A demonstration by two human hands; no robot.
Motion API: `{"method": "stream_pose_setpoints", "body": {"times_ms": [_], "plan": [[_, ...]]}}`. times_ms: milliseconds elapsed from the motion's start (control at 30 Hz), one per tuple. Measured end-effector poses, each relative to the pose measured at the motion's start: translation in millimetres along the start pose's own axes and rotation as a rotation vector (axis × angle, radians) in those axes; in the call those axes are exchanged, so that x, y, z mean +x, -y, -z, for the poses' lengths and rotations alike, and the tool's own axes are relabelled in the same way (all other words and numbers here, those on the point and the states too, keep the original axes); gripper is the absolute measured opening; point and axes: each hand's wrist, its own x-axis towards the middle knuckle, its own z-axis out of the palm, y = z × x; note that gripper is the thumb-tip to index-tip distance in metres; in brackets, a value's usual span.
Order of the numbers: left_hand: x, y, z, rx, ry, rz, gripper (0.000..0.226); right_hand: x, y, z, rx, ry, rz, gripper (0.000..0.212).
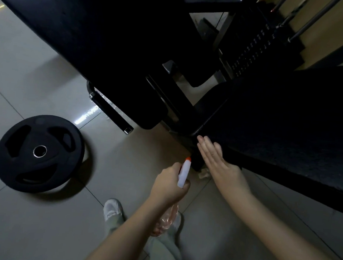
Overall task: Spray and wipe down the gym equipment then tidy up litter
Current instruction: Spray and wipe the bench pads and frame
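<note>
Orange-nozzled clear plastic spray bottle (184, 175), lower centre, is gripped by the left hand (168, 186); the right hand (219, 161) is held flat beside the black padded bench (289, 129). Misaimed spray could wet the grey tiled floor (35, 232).

L grip (170, 184) holds spray bottle (184, 173), R grip (218, 161) flat near bench (289, 129).

Floor (38, 68): big pale grey tiles w/ dark joints, glossy, one bright light reflection (87, 113). Room is dim. Top right: beige wall (326, 29), metal bars (310, 23) in front of it. Left, black weight plate (39, 152) lies flat on floor.
</note>
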Motion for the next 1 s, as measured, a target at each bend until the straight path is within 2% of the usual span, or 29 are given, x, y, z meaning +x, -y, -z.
{"method": "stream_pose_setpoints", "body": {"times_ms": [133,300,467,567,667,833,933,1000], "plan": [[12,13,-4,-0.073,-0.037,0.06,0.036,16,1,7,0.081,0.061,-0.003,0.067],[23,24,-3,-0.124,-0.035,0.134,0.025,13,-12,26,0.484,0.13,-0.152,0.071],[34,29,-6,-0.278,-0.029,0.162,0.018,16,-16,22,0.717,0.058,-0.238,0.064],[37,29,-9,-0.334,-0.056,0.19,0.011,17,-12,19,0.74,0.014,-0.247,0.06],[41,31,-10,-0.365,-0.09,0.229,0.015,16,-8,17,0.746,-0.075,-0.276,0.044],[48,39,-11,-0.423,-0.147,0.252,0.006,22,-2,13,0.749,-0.139,-0.311,0.051],[51,45,-12,-0.427,-0.152,0.246,0.017,38,11,10,0.761,-0.211,-0.296,0.046],[53,50,-12,-0.406,-0.143,0.245,0.02,52,23,6,0.662,-0.212,-0.234,0.047]]}}
